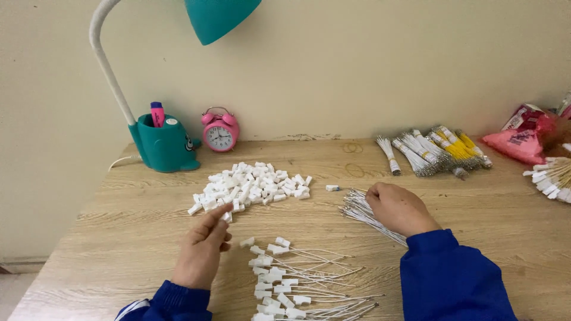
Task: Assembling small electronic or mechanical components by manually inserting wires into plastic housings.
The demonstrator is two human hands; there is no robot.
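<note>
My left hand (pixel 203 245) hovers at the near edge of a heap of small white plastic connectors (pixel 253 185) and pinches one white connector (pixel 226 216) between thumb and fingertips. My right hand (pixel 397 208) rests on a loose bundle of thin white wires (pixel 361 210) and its fingers close on a wire there. One wire with a connector on its end (pixel 332 188) lies just left of that hand. Between my blue sleeves lies a pile of finished wires with white connectors (pixel 285 279).
A teal desk lamp with pen holder (pixel 162 142) and a pink alarm clock (pixel 220 131) stand at the back left by the wall. Bound bundles of white and yellow wires (pixel 435 150) lie at the back right, with a pink bag (pixel 521 138) and tagged wires (pixel 552 176) further right.
</note>
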